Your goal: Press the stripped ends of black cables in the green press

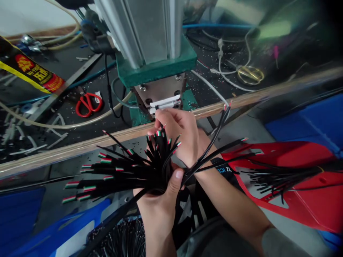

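My left hand is wrapped round a thick bundle of black cables, thumb across the front. The cables fan out to the left and up, and many ends show short red, white and green wire cores. In front of the machine's metal jaws, my right hand is closed in a pinch. A dark cable tip shows at its fingertips, close to the jaws; the fingers hide most of it. Above the jaws stands the machine's green base block with a grey metal column.
Red-handled scissors, a yellow-and-black packet and white sleeve scraps lie left on the bench. Gold-handled scissors lie right. A red stool carries more black cables. The bench's wooden edge runs before me.
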The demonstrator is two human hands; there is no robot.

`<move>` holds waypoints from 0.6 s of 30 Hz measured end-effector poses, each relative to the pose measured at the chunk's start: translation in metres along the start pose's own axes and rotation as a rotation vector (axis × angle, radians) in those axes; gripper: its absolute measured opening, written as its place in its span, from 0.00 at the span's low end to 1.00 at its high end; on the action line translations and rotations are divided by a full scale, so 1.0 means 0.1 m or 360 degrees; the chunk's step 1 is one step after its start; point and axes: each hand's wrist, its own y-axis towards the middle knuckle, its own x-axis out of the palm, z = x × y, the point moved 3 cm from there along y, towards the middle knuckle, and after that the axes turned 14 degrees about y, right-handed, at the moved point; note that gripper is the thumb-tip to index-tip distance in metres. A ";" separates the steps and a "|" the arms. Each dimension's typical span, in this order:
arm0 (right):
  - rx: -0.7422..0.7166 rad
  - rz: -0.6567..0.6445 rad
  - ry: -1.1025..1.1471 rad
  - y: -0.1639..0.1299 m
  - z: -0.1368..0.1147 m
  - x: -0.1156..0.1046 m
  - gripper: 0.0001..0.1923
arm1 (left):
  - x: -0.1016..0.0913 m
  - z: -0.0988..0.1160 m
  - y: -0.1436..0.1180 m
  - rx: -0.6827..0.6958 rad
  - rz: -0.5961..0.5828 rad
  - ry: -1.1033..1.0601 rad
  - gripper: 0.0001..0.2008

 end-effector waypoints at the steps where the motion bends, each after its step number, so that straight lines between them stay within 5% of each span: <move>1: -0.0017 0.0006 0.0023 0.01 0.00 0.01 0.22 | -0.01 -0.02 0.01 0.0009 0.0001 0.0007 0.19; 9: -0.0045 0.0022 0.0116 0.02 0.01 0.03 0.20 | -0.01 0.02 0.05 0.0029 -0.0061 0.0051 0.10; 18: -0.0093 0.0079 0.0102 0.00 -0.02 0.04 0.19 | -0.05 0.01 0.05 0.0023 0.0012 0.0147 0.11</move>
